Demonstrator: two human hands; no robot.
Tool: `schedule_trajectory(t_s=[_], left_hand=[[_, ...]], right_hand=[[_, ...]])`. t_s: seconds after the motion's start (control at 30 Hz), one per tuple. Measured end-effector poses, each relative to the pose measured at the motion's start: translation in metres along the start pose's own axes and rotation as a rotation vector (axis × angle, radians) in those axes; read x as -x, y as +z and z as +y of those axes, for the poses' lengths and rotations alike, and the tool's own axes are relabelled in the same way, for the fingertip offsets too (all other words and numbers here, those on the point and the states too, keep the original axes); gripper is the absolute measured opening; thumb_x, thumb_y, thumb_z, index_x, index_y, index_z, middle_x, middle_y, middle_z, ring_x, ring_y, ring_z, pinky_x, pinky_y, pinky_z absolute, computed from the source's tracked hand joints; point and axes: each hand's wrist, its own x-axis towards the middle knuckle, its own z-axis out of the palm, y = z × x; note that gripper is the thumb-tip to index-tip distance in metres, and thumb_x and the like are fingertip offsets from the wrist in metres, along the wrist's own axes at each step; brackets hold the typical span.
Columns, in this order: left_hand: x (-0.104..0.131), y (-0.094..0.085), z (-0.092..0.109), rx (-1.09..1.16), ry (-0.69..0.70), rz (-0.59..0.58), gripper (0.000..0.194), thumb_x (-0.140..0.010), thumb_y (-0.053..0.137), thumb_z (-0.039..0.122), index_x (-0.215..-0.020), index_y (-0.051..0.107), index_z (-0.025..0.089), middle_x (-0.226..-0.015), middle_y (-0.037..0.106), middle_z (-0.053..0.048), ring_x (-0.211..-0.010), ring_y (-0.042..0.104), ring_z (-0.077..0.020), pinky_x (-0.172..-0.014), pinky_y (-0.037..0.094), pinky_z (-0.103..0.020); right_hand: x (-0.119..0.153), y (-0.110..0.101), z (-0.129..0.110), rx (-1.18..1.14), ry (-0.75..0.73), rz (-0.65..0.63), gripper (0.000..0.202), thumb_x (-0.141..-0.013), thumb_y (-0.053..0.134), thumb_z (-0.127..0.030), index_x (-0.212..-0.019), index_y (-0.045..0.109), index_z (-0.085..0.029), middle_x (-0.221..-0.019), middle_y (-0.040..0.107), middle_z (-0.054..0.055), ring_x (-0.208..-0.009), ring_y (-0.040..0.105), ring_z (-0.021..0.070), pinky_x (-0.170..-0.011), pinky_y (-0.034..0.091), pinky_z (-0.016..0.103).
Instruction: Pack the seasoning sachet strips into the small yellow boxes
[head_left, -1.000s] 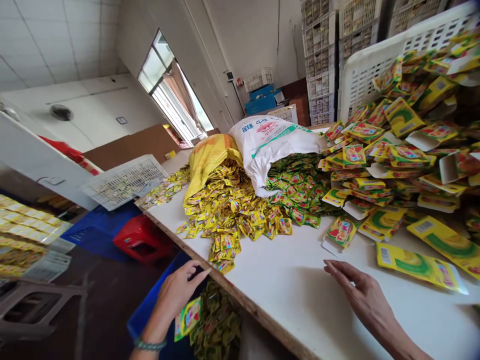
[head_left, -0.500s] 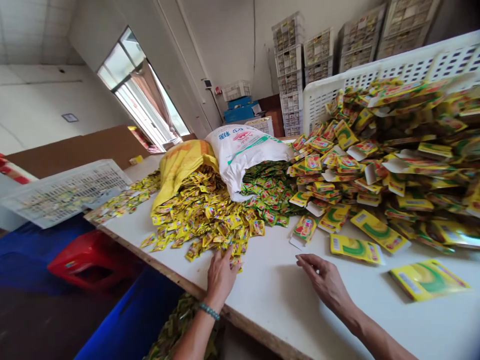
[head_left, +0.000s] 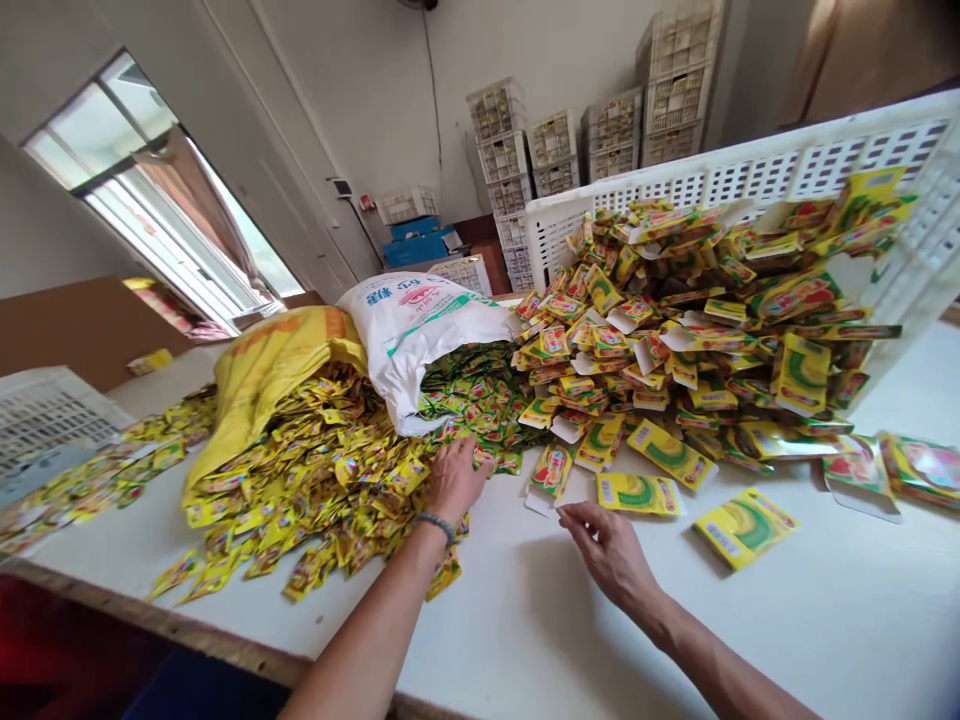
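My left hand (head_left: pixel 456 482), with a beaded bracelet at the wrist, reaches palm down onto the near edge of the green sachets (head_left: pixel 480 395). Its fingers are stretched out and slightly apart. Beside it spreads a heap of yellow sachets (head_left: pixel 322 470) from a yellow sack (head_left: pixel 274 355). The green ones spill from a white sack (head_left: pixel 427 325). Over the table, my right hand (head_left: pixel 611 555) is closed, thumb and fingertips together; whether anything small is in them is hidden. Just beyond its fingertips lies a small carton (head_left: pixel 551 472) with an open flap.
A large pile of yellow cartons (head_left: pixel 675 330) pours from a white plastic crate (head_left: pixel 720 175) at the right. A few cartons lie nearer, including one flat yellow carton (head_left: pixel 745 527). Stacked crates (head_left: pixel 504 160) stand by the back wall. The table's front edge (head_left: pixel 247 655) runs below my left arm.
My left hand has moved from the yellow sachets right and forward to the green ones. The view has turned right. My right hand keeps its pinched shape over the table.
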Motion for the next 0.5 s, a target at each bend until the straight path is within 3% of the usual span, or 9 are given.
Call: schedule_trajectory(t_s=[0.13, 0.2, 0.3, 0.37, 0.5], left_hand=[[-0.003, 0.023, 0.010, 0.052, 0.055, -0.076, 0.028, -0.075, 0.071, 0.028, -0.102, 0.070, 0.021, -0.105, 0.068, -0.011, -0.108, 0.051, -0.0315, -0.092, 0.039, -0.042], [0.011, 0.028, 0.012, 0.091, 0.051, -0.092, 0.020, -0.074, 0.070, 0.021, -0.095, 0.072, 0.022, -0.101, 0.069, -0.008, -0.106, 0.052, -0.0301, -0.092, 0.040, -0.042], [0.037, 0.030, 0.013, 0.178, -0.010, -0.082, 0.023, -0.077, 0.065, 0.015, -0.098, 0.071, 0.023, -0.097, 0.070, -0.006, -0.099, 0.058, -0.0258, -0.089, 0.043, -0.040], [0.051, 0.028, 0.013, 0.350, -0.105, -0.046, 0.023, -0.078, 0.062, 0.016, -0.099, 0.069, 0.020, -0.091, 0.070, -0.007, -0.088, 0.063, -0.0215, -0.082, 0.048, -0.036], [0.070, 0.021, 0.019, 0.939, -0.392, 0.027, 0.026, -0.071, 0.069, 0.030, -0.093, 0.069, 0.016, -0.081, 0.071, -0.006, -0.074, 0.065, -0.0187, -0.066, 0.051, -0.029]], right_hand=[[0.000, 0.001, 0.004, 0.039, -0.009, -0.048, 0.036, -0.091, 0.043, -0.040, -0.076, 0.069, -0.020, -0.071, 0.065, 0.005, -0.065, 0.055, 0.0184, -0.061, 0.039, 0.029], [0.000, 0.000, 0.005, 0.058, -0.010, -0.072, 0.036, -0.091, 0.042, -0.039, -0.076, 0.070, -0.020, -0.072, 0.066, 0.005, -0.066, 0.056, 0.0186, -0.061, 0.038, 0.029], [-0.001, 0.000, 0.006, 0.051, -0.002, -0.084, 0.034, -0.091, 0.043, -0.037, -0.081, 0.071, -0.020, -0.079, 0.069, 0.006, -0.068, 0.058, 0.0192, -0.062, 0.040, 0.029], [0.000, 0.000, 0.007, 0.026, 0.006, -0.090, 0.032, -0.090, 0.044, -0.036, -0.084, 0.072, -0.020, -0.081, 0.070, 0.007, -0.070, 0.059, 0.0198, -0.064, 0.042, 0.030], [0.002, 0.001, 0.003, -0.049, 0.063, -0.099, 0.034, -0.088, 0.046, -0.043, -0.091, 0.071, -0.020, -0.089, 0.071, 0.008, -0.074, 0.061, 0.0208, -0.068, 0.045, 0.032]])
